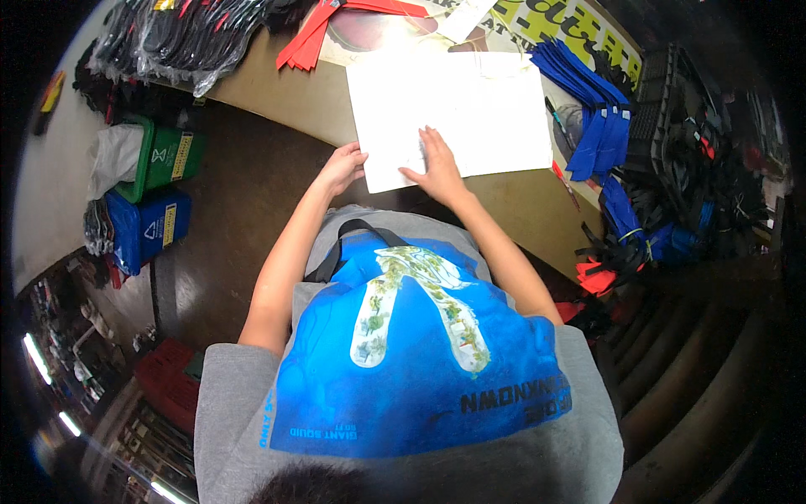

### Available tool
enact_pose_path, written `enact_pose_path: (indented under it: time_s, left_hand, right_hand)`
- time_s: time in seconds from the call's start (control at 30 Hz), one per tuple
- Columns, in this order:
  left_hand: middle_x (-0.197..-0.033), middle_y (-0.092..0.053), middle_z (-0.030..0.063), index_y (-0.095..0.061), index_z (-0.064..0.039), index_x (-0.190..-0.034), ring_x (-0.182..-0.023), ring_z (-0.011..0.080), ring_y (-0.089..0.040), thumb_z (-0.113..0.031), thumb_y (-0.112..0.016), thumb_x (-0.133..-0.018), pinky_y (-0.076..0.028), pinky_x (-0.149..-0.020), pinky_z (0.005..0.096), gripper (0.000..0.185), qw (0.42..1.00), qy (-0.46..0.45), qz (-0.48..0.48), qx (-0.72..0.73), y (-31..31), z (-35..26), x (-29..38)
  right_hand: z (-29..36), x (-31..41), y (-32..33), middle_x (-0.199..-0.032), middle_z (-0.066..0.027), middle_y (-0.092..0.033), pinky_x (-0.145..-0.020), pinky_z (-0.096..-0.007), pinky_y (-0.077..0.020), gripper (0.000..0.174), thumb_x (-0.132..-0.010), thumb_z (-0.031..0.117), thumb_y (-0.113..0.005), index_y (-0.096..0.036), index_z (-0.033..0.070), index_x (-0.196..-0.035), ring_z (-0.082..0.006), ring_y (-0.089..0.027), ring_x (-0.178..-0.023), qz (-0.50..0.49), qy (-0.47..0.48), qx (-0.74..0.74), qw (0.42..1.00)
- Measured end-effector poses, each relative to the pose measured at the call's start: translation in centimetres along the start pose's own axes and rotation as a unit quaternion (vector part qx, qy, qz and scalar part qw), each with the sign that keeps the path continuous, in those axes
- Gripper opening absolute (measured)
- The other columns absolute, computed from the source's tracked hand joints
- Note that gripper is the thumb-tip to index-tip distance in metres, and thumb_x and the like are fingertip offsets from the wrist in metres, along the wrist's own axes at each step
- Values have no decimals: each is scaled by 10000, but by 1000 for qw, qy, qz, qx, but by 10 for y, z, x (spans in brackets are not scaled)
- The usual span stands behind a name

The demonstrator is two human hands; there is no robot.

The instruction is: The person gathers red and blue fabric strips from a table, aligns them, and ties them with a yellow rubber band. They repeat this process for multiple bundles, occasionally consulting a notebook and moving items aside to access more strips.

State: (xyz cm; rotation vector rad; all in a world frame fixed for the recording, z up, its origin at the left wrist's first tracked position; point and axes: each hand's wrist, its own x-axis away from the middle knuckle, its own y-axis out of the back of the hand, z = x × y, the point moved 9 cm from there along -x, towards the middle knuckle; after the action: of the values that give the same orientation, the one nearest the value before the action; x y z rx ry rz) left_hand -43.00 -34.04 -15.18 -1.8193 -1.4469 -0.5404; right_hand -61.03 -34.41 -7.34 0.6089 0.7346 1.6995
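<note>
A large white sheet or stack of paper (504, 120) lies on the tabletop before me, strongly overexposed, so most of its print is washed out. My right hand (441, 170) rests palm down on its lower part, thumb spread from the fingers. At the sheet's left edge is my left hand (344, 169), its bent fingertips touching that edge. Whether they pinch the paper, I cannot tell. The sheet's near left corner reaches past the table's front edge.
Red straps (308, 44) lie beyond the sheet, blue straps (585, 113) to its right. Pens (565, 183) lie beside it. Plastic-wrapped black goods (182, 38) are piled at the far left. Green (167, 157) and blue bins (151, 227) stand left, and a black crate (652, 120) right.
</note>
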Motion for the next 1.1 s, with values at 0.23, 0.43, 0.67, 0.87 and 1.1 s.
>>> enact_pose_path:
  time_s: [0.23, 0.43, 0.67, 0.87, 1.1]
  left_hand:
    - [-1215, -527, 106, -410, 36, -1274, -1114, 184, -512, -30, -427, -888, -418, -964, 330, 392, 998, -5, 24, 55, 2, 7, -2]
    - [-1240, -509, 116, -401, 50, -1282, -1146, 186, -486, -26, -422, -885, -394, -988, 338, 405, 998, -3, 30, 54, 3, 9, -3]
    - [-1250, -502, 123, -395, 57, -1284, -1148, 195, -484, -29, -434, -882, -387, -995, 340, 413, 998, -4, 29, 47, 4, 6, -3]
    - [-1237, -512, 113, -400, 46, -1283, -1135, 182, -492, -38, -444, -886, -393, -988, 329, 408, 999, 2, 30, 43, 5, 8, -5]
    - [-1217, -527, 95, -417, 32, -1270, -1115, 169, -502, -63, -440, -905, -404, -972, 320, 378, 999, 2, 26, 43, 5, 8, -3]
  right_hand:
    - [17, 14, -46, -1422, -205, -276, -1042, -511, -257, 708, -827, 387, -581, -322, -23, -1341, -370, -241, -1323, 104, 49, 88, 989]
    - [11, 18, -47, -1440, -191, -249, -1046, -510, -250, 684, -852, 377, -543, -297, -8, -1361, -359, -221, -1336, 130, 69, 112, 983]
    - [9, 20, -51, -1476, -157, -182, -1063, -513, -209, 691, -871, 386, -518, -246, 32, -1398, -345, -151, -1365, 140, 56, 97, 984]
    - [9, 20, -48, -1460, -171, -216, -1065, -503, -213, 681, -869, 381, -516, -270, 5, -1380, -343, -178, -1358, 136, 64, 102, 983]
    - [12, 18, -50, -1447, -201, -227, -1057, -510, -223, 702, -857, 381, -538, -275, -26, -1365, -364, -200, -1345, 115, 60, 97, 987]
